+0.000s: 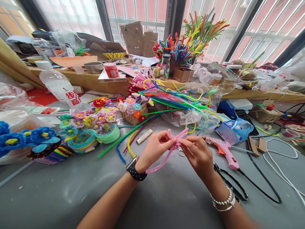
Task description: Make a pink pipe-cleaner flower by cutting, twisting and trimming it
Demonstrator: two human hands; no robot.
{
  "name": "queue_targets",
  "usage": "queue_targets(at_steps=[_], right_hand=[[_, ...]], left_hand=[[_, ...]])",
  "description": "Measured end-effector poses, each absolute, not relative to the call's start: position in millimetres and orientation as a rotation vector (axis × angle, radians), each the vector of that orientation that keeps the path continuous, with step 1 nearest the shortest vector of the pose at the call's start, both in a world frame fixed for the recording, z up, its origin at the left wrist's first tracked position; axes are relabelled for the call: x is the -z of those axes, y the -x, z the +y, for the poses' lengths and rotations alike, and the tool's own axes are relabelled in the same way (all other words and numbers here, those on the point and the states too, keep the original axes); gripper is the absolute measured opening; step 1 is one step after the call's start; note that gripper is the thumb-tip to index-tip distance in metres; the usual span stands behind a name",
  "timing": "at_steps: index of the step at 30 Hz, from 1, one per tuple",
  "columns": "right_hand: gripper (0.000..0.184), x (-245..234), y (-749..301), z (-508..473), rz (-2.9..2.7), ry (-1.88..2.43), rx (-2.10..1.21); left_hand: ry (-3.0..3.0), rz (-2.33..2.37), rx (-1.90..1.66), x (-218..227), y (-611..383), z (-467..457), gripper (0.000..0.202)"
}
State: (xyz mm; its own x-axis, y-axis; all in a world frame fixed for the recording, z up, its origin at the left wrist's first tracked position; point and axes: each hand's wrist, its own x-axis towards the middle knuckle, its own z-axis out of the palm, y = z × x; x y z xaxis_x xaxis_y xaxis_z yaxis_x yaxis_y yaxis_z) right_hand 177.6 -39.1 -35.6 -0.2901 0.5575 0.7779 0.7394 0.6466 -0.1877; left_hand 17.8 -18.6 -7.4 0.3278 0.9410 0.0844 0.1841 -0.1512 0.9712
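Craft wkshp w/ glue gun (226, 151), pipe cleaners (170, 98), fuzzy flwrs (78, 123).

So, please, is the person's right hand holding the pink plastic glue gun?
No, the right hand pinches fuzzy pink stems while the glue gun lies on the grey table.

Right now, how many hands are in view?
2: the left hand, pinching the pink fuzzy stems from one side, and the right hand, pinching them from the other, both over the grey table. No other hand shows.
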Motion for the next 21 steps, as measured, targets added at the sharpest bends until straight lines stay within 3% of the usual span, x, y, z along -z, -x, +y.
queue_targets(at_steps=[4,7,12,15,18,21], right_hand=[[0.011,34.9,-175.3,-39.8,-1.991,1.053,0.294],[0.006,32.6,-169.0,-41.5,-1.883,1.163,0.076],[0.016,29.7,-163.1,-42.2,-1.388,1.318,-0.921],[0.02,27.8,-165.0,-41.3,-1.15,1.216,-1.422],[0.019,25.4,-167.4,-41.6,-1.286,1.125,-1.285],[0.01,25.1,-169.8,-43.0,-1.543,1.146,-0.657]], left_hand=[[-1.841,1.181,-1.012,9.1,-19.9,-21.9,0.023],[-2.1,1.299,-1.085,11.0,-22.0,-27.3,0.02],[-2.525,1.236,-1.175,18.6,-26.1,-35.0,0.019],[-2.483,1.164,-1.201,17.6,-25.7,-34.7,0.019],[-2.06,1.179,-1.172,10.2,-21.3,-30.0,0.016],[-1.704,1.078,-1.071,3.8,-15.9,-24.3,0.021]])
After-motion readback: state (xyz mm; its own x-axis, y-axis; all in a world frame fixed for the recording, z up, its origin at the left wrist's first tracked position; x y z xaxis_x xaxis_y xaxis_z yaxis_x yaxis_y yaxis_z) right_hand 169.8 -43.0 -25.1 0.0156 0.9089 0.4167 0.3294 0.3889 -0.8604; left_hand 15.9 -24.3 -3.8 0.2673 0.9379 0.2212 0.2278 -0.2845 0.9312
